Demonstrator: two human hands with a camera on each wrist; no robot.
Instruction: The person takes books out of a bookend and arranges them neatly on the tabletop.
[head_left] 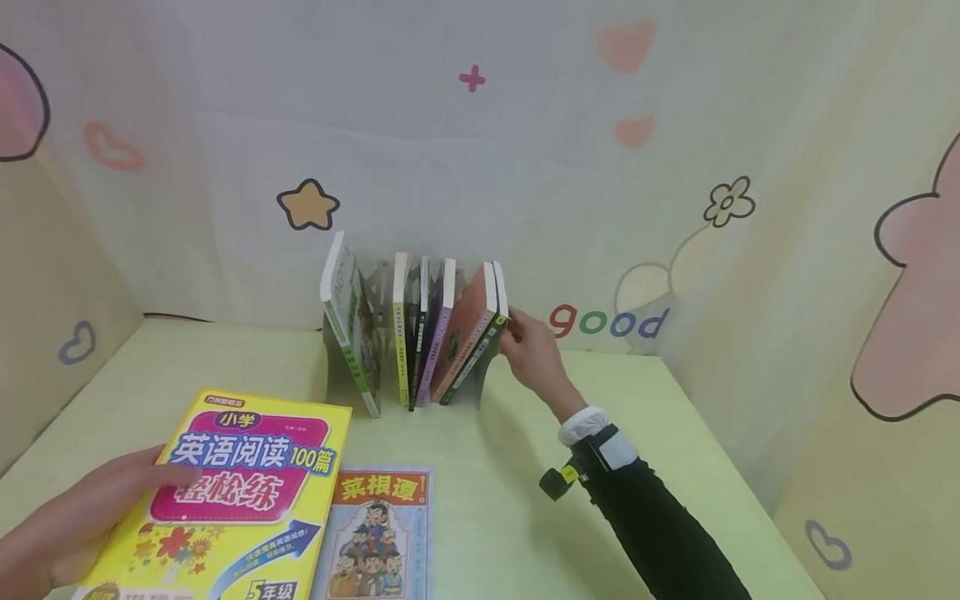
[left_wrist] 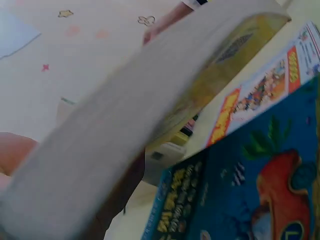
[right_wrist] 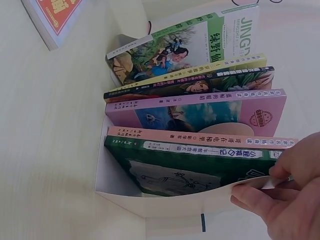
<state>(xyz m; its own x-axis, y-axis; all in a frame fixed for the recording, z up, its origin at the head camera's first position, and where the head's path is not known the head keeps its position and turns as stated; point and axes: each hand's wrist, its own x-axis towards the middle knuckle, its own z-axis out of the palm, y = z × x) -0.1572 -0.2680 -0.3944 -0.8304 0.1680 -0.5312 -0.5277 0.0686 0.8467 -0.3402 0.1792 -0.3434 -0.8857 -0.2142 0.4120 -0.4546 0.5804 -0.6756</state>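
Left hand (head_left: 105,512): grasps yellow workbook (head_left: 240,454) by its left edge, thumb on cover; other fingers hidden beneath.
Workbook location: front left, raised, overlapping the comic-cover book (head_left: 378,533) in head view; that one lies flat on table (head_left: 487,467).
Right hand (head_left: 536,358): at the rack's right end, pinching edge of white end panel (right_wrist: 175,206) between thumb and fingers, right by green book (right_wrist: 175,172).
Row: books upright in rack; green and salmon book (right_wrist: 200,137) tilt right together, white-green book (head_left: 348,321) tilts left at far end.
Step in hand: looks like steadying the panel.
Doing it well: pinch panel only, thumb off the green cover; light, even pressure, since the panel looks thin and could flex.
Left side tip: firm thumb, workbook fairly level, clear of comic-cover book.
Watch: a hard outward pull could let the tilted pair slide.
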